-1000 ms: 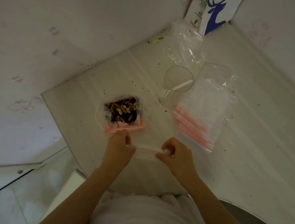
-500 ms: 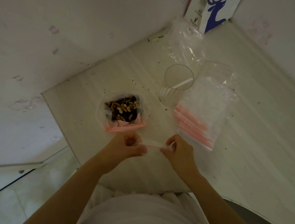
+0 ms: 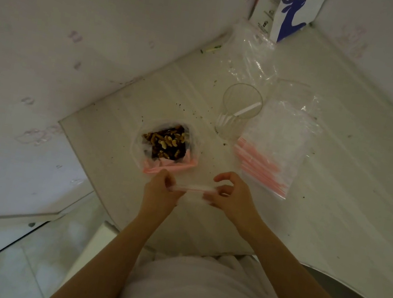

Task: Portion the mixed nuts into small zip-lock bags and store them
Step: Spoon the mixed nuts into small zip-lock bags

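1. Now both hands share one small zip-lock bag (image 3: 192,189). The left hand (image 3: 161,192) pinches one end of its pink seal strip and the right hand (image 3: 231,199) pinches the other, so each set of fingers is clamped on the bag.
2. The strip's long axis runs straight from the left fingertips (image 3: 172,187) to the right fingertips (image 3: 208,197). The clear body of the bag hangs on the near side of the strip and is hard to make out.
3. One right finger arches above the strip, apart from it.
4. The mixed nuts (image 3: 165,142) sit in their open bag just beyond the left fingers, so the left hand is the nearer one to them.
5. Likely next, the mouth has to be parted before any nuts go in. That depends on the two pinches drawing the lips apart across the strip, not along it.
6. Beyond the right fingers lie a stack of empty bags (image 3: 273,148) and a glass (image 3: 238,111), well clear on the table (image 3: 338,198).
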